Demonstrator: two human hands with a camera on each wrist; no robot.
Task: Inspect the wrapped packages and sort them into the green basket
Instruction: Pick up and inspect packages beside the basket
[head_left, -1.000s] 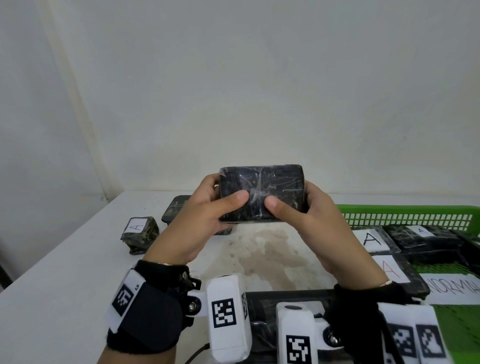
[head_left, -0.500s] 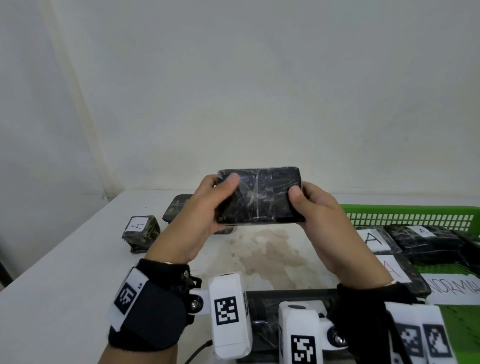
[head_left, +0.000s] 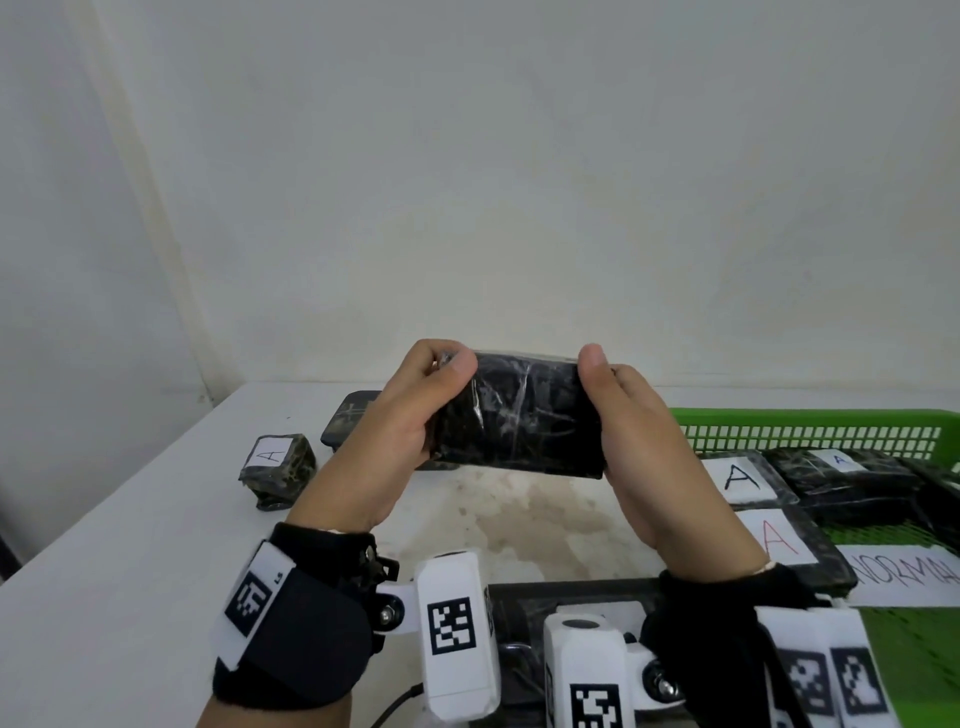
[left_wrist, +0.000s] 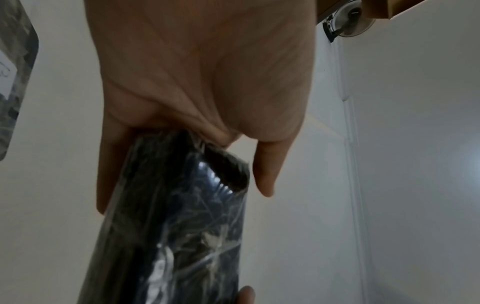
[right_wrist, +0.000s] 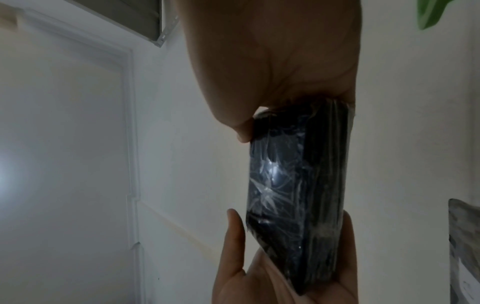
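A black package wrapped in clear film (head_left: 519, 415) is held up above the table, with no label showing on the face toward me. My left hand (head_left: 415, 410) grips its left end and my right hand (head_left: 623, 415) grips its right end, thumbs at the top edge. The left wrist view shows the package (left_wrist: 176, 226) running away from my left hand (left_wrist: 197, 82). The right wrist view shows the package (right_wrist: 296, 185) between my right hand (right_wrist: 272, 61) and the other palm. The green basket (head_left: 810, 431) sits at the right and holds several wrapped packages with "A" labels (head_left: 743, 478).
A small wrapped cube labelled "A" (head_left: 278, 462) lies on the white table (head_left: 130, 545) at the left. A flat dark package (head_left: 348, 421) lies behind my left hand. Another flat wrapped package (head_left: 524, 608) lies near the front edge. A paper sign (head_left: 904, 577) lies in the basket.
The package has tilted in my hands so its top leans away. Both thumbs slid from the front face to the upper corners.
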